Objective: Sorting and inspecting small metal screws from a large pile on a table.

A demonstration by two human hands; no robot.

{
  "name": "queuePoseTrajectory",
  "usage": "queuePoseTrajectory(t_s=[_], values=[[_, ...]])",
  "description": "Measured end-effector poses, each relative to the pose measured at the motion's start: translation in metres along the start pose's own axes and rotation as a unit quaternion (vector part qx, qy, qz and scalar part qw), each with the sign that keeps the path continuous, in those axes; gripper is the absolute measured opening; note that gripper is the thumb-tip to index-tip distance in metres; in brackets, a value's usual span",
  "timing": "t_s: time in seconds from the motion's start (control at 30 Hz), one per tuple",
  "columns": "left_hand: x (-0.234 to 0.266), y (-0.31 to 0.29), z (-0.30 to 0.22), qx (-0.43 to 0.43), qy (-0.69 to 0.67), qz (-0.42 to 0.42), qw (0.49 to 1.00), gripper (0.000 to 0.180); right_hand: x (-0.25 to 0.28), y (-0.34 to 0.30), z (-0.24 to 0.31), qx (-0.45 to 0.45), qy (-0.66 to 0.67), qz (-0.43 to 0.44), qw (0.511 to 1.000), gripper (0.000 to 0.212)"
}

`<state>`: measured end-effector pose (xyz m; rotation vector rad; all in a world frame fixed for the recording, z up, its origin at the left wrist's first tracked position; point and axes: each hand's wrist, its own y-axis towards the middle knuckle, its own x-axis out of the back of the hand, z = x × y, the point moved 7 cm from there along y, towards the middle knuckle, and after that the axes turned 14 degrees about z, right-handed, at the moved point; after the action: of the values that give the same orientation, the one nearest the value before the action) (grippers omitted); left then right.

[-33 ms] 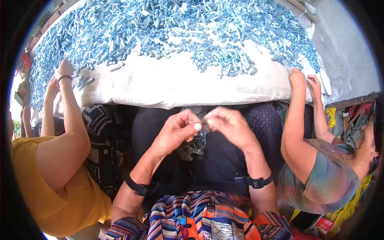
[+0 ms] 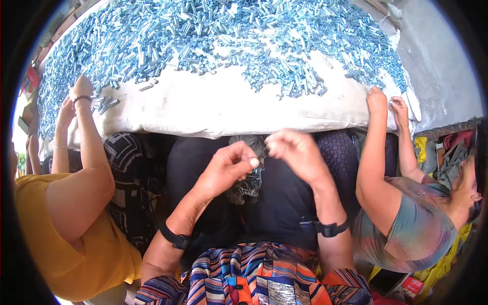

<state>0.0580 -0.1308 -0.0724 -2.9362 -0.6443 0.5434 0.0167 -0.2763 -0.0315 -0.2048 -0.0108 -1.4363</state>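
Note:
My left hand (image 2: 226, 172) is held over my lap, thumb pressed to its curled fingers in a pinch; whatever it grips is hidden. Just to its right and slightly higher, my right hand (image 2: 299, 156) has its fingers bent together, a little blurred, with a gap between the two hands. What it holds, if anything, I cannot make out. Below and between them, a dark grey, ragged-looking bag or cloth (image 2: 249, 190) lies between my knees. Beyond the hands stretches a large pile of small blue-silver metal pieces (image 2: 168, 38) on a white cloth (image 2: 198, 109).
A person in a yellow top (image 2: 86, 244) works close on my left, both hands at the pile. On my right, another person in a grey-green patterned shirt (image 2: 406, 223) also has both hands at the cloth's edge. Yellow bags (image 2: 442, 274) and clutter lie at the far right.
My right hand has drawn away from my left, slightly up and to the right, widening the gap. My left hand has barely shifted.

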Motion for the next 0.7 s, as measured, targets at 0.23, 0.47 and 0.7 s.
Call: queuePoseTrajectory(t_s=[0.23, 0.47, 0.7], values=[[-0.013, 0.004, 0.004, 0.067, 0.447, 0.021, 0.892, 0.019, 0.090, 0.059, 0.037, 0.036, -0.267, -0.213, 0.939, 0.013], [0.022, 0.008, -0.060, 0.013, 0.415, -0.113, 0.903, 0.013, 0.101, 0.086, 0.035, -0.028, -0.549, -0.255, 0.795, 0.012], [0.052, 0.051, -0.094, -0.124, 0.558, -0.226, 0.789, 0.016, 0.089, 0.057, 0.036, 0.028, -0.340, -0.276, 0.898, 0.009]])
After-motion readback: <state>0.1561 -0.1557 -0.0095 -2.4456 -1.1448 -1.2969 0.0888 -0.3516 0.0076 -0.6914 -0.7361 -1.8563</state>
